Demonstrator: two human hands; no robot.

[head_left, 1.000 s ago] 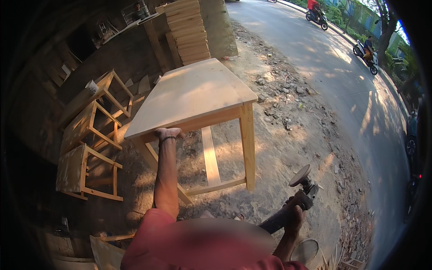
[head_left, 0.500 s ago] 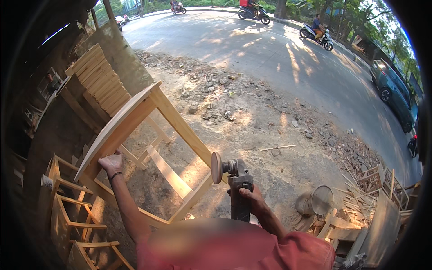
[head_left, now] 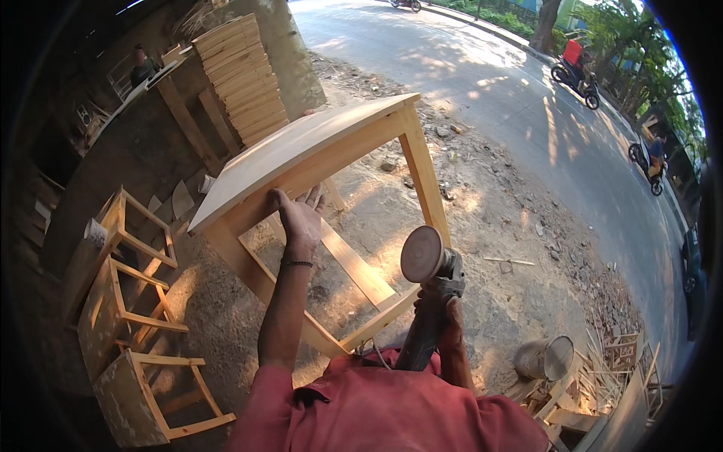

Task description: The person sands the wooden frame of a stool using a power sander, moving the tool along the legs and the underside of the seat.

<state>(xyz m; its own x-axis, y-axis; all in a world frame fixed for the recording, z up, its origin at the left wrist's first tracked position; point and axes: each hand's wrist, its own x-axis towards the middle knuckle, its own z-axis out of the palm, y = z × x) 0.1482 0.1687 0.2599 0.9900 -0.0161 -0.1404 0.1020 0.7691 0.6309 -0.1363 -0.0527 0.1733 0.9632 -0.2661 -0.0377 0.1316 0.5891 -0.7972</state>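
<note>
A pale wooden table (head_left: 324, 148) stands tilted in front of me, its top leaning away to the left and its legs and lower rails towards me. My left hand (head_left: 303, 220) is open under the tabletop's edge, palm up, its thumb at the apron and its fingers spread. Held upright by its dark body, an angle grinder (head_left: 422, 331) with a round sanding disc (head_left: 422, 255) is in my right hand (head_left: 452, 325). The disc faces up towards me, close to one table leg (head_left: 424, 177). Part of my right hand is hidden behind the tool.
Unfinished wooden stool frames (head_left: 143, 309) stand at the left, near stacked boards (head_left: 239, 79). A bucket (head_left: 544, 357) lies beside scrap wood (head_left: 595, 392) at the lower right. Beyond the rubble runs a road with motorbikes (head_left: 576, 81). Another person (head_left: 141, 66) is at the far left.
My left hand has gone from a closed grip on the table's edge to spread fingers. The grinder's disc has turned to face me. The whole view has swung, shifting the table rightward.
</note>
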